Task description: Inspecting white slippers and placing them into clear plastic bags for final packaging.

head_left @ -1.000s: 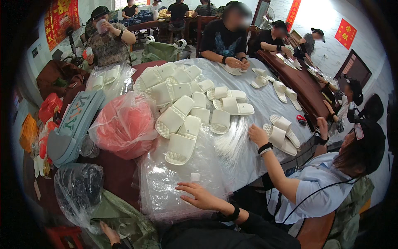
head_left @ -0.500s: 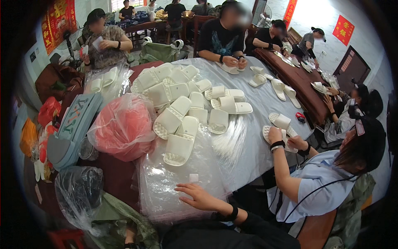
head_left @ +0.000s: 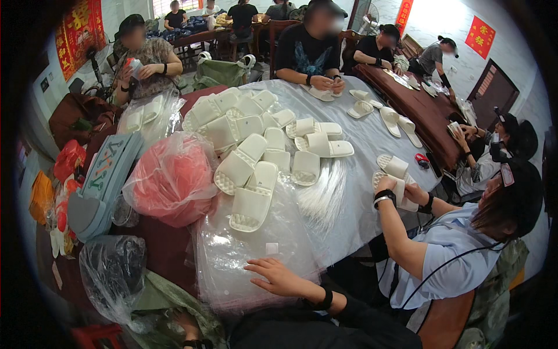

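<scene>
Live at the near side, flat over the dark red cloth [head_left: 165, 250]: a stack of clear plastic bags [head_left: 232, 273]. Over its near right part with the right hand [head_left: 282, 278], palm down, fingers stretched and slightly parted, gripping nothing. Now look left, to the near edge and the green sack [head_left: 168, 291], with the left hand [head_left: 183, 321] down among its folds. Too dim and blurred there to say whether with fingers curled, loose or gripping.

In hand, by the look of it: a left-handed feel around at the sack, with nothing taken up on the right. Called for next, judging by this pose: a sure hold on the left before any lift, and a light pinch to part one thin layer from the stack.

Outward now! To the left, by the sack, a crumpled clear bag [head_left: 110, 267]. Beyond the stack, a heap of white slippers [head_left: 256, 198]. Left of those, a wrapped pink bundle [head_left: 171, 180]; right, a fan of white strands [head_left: 325, 198] on the silvery table cover [head_left: 360, 221]. Farther right, at another slipper [head_left: 397, 185], a co-worker's hands [head_left: 386, 186].
</scene>
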{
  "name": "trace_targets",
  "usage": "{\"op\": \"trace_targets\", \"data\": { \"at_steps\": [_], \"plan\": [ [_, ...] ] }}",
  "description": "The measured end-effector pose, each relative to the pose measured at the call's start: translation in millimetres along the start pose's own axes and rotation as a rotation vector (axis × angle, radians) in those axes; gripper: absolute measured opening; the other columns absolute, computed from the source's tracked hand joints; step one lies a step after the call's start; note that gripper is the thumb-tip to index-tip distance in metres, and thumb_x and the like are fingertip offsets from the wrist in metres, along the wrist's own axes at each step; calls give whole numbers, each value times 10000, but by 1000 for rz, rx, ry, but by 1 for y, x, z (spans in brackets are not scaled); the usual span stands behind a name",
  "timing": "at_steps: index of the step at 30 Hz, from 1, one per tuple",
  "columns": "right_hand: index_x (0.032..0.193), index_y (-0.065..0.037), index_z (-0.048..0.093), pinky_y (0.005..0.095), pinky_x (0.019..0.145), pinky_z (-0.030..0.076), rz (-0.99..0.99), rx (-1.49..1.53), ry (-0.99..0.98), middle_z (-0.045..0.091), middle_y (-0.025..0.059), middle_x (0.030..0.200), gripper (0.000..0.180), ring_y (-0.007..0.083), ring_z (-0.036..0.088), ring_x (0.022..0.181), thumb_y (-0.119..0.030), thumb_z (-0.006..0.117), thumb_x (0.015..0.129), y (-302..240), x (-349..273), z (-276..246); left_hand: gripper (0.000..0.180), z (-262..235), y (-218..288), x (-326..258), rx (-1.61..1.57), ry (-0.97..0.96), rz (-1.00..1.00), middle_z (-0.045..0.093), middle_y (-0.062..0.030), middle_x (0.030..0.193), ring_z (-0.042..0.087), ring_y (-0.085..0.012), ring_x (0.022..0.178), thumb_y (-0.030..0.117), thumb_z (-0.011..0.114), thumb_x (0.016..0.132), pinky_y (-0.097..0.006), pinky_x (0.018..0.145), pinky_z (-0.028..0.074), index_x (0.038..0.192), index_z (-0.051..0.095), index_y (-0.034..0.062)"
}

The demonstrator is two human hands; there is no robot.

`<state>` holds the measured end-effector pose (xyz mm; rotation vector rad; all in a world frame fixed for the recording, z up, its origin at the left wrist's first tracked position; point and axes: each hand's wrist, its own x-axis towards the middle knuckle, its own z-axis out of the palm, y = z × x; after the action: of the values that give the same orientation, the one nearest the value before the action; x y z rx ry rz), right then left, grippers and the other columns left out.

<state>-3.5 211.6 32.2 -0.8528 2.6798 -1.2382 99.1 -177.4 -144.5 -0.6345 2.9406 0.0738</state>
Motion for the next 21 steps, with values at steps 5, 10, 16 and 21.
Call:
{"op": "trace_targets", "data": {
  "at_steps": [5,10,16,21],
  "plan": [
    [1286,-92,488,430,1026,324,-1,-9,-40,487,129,1321,399,307,459,1192,-270,531,931,-8,-2,-1,480,68,-25,-3,-1577,-410,-111,376,-140,1424,377,-322,1276,331,327,1003,-406,1084,255,1373,380,31],
    [1257,-64,508,443,1009,340,-10,-28,-9,505,162,1293,404,331,474,1178,-272,551,914,1,-2,6,573,113,-68,17,-2027,-847,-306,422,-111,1392,405,-289,1254,470,307,984,-383,1051,330,1396,365,75],
    [1212,-21,540,444,981,393,5,-101,-24,520,205,1268,406,365,505,1131,-240,601,875,-6,-3,6,558,184,-128,-26,-2281,-334,-1596,439,-120,1375,422,-300,1234,421,381,965,-390,1032,348,1399,358,70],
    [1219,-17,533,451,983,377,52,-128,-96,506,208,1283,413,374,482,1158,-134,631,836,-19,0,-8,557,240,-59,-53,-2507,735,-2793,453,-128,1361,437,-309,1216,380,443,949,-395,1016,363,1401,353,67]
  ]
}}
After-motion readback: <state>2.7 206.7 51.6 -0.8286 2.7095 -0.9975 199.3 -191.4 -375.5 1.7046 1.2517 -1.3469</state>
